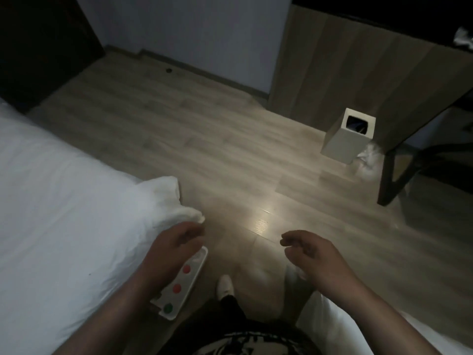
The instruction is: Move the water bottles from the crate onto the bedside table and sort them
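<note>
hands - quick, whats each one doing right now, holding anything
left hand: open, fingers loosely curled, holding nothing.
right hand: open, fingers loosely curled, holding nothing.

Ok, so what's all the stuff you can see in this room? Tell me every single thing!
bed: one, white sheets, left side
floor: one, pale wood, middle of the room
crate: one, white, on the floor beside the bed
bottle caps: three showing, two red and one green, in a row in the crate
bin: one, white, on the floor at right
crumpled bag: one, pale, beside the bin
table leg: one, dark, far right
round thing: one, dark, by the far wall, too small to tell
shoe: one, white, bottom middle
left hand: loosely curled, holding nothing, above the crate
right hand: loosely curled, holding nothing
</note>
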The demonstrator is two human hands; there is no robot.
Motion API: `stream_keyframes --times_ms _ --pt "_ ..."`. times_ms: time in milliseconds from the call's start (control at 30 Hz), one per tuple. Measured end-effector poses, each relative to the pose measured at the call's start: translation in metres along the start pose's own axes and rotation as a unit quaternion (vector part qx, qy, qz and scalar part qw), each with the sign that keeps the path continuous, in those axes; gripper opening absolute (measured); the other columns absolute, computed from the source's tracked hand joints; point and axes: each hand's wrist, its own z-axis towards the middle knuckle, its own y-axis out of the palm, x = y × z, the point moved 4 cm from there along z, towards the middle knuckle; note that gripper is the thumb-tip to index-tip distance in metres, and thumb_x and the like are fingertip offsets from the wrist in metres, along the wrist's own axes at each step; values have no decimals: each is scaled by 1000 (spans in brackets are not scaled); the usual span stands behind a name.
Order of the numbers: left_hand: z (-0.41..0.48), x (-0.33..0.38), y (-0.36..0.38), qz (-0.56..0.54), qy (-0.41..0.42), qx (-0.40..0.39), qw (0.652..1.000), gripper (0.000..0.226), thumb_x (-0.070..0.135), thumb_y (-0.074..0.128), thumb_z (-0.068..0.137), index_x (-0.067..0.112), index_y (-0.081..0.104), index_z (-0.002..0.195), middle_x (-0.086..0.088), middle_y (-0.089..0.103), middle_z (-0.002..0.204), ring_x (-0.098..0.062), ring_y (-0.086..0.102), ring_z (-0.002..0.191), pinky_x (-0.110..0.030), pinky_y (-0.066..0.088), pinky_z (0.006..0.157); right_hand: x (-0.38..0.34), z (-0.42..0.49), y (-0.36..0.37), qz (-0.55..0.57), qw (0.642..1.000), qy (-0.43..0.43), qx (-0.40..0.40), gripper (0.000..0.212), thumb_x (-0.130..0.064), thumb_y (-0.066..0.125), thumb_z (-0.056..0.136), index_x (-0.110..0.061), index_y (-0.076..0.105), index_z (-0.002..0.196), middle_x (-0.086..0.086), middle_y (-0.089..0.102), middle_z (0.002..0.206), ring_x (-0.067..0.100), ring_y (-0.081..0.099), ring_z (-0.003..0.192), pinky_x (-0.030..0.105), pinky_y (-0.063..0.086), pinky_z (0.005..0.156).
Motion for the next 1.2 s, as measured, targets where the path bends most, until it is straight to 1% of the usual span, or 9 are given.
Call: stream_keyframes --times_ms 100,233,367,533,700,800,900,1067,1200 --pt "33 28 7 13 11 18 1000 19 11 69 85 16 71 103 5 72 101 4 65 88 -6 48 73 7 26 -26 -1 1000 13 15 24 -7 69 82 -27 68 95 -2 73 97 14 68 90 35 53 83" --pt "58 50 21 -1 13 31 999 23 20 69 83 18 70 106 6 73 100 -2 66 93 -16 50 78 14 67 -60 -26 999 40 -8 27 1 66 83 -23 69 95 -3 75 93 15 69 90 37 55 84" --pt "85 62 28 -46 -13 95 994 34 31 61 73 21 70 104 4 73 98 -7 67 94 -22 53 78 6 130 -94 -72 995 28 -64 26 -3 66 84 -28 69 93 -10 75 90 3 69 84 23 53 77" --pt "105 79 39 -126 -56 219 966 21 9 67 87 18 70 106 -2 73 103 -11 67 100 -24 52 87 -34 213 -129 -157 969 -17 -190 24 -5 67 84 -26 68 96 -14 74 87 -3 67 85 11 49 74" --pt "88 85 71 -193 -101 322 921 20 3 62 89 19 70 98 0 73 94 -3 68 84 -6 46 56 -87 281 -120 -243 913 -93 -313 22 -16 66 87 -29 66 104 -15 71 98 -8 63 90 9 47 74" --pt "57 77 89 -238 -116 390 882 16 22 75 76 29 74 91 -3 75 97 -12 68 94 -19 53 76 -115 303 -83 -269 877 -136 -373 24 -18 64 88 -28 66 109 -15 69 102 -3 63 96 16 47 80" --pt "19 65 107 -262 -146 446 843 31 43 70 63 32 74 92 -2 74 102 -15 68 100 -31 51 89 -135 302 -39 -289 839 -173 -426 24 -21 62 89 -29 64 111 -15 67 104 -3 62 97 12 44 76" --pt "-31 40 131 -313 -167 526 772 26 24 68 69 20 73 95 -4 75 101 -20 67 102 -28 49 89 -151 266 24 -303 793 -204 -488 22 -19 64 88 -29 65 108 -12 69 102 1 64 95 22 50 83" --pt "-55 17 140 -338 -164 562 737 33 34 73 64 22 73 94 -3 75 100 -18 68 102 -28 50 89 -142 235 54 -327 760 -214 -520 19 -18 65 87 -29 66 102 -11 70 98 -3 65 88 17 50 77"
